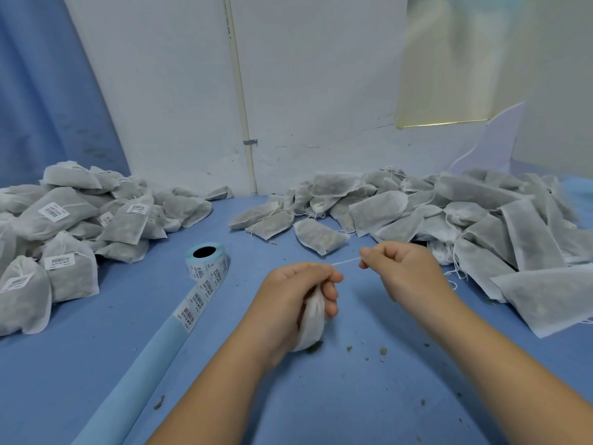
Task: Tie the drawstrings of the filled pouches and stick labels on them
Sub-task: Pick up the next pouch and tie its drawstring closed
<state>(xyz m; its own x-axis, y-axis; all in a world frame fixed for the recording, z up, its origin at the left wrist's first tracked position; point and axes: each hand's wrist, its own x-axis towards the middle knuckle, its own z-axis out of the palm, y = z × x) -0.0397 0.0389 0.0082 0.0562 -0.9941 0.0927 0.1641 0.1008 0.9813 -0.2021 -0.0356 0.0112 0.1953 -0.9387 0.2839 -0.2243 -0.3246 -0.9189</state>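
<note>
My left hand point(300, 292) grips the gathered neck of a white filled pouch point(310, 322), whose body hangs below my fingers over the blue table. From the neck a thin white drawstring point(346, 261) runs taut to the right. My right hand point(402, 268) pinches the string's end between thumb and forefinger. A roll of barcode labels point(207, 260) stands left of my hands, and its blue backing strip point(150, 351) trails toward the front edge.
A heap of labelled pouches point(64, 232) lies at the left. A larger heap of unlabelled pouches point(449, 216) with loose strings spreads across the right. Bits of dried herb point(382, 351) dot the blue table point(321, 396). White walls close the back.
</note>
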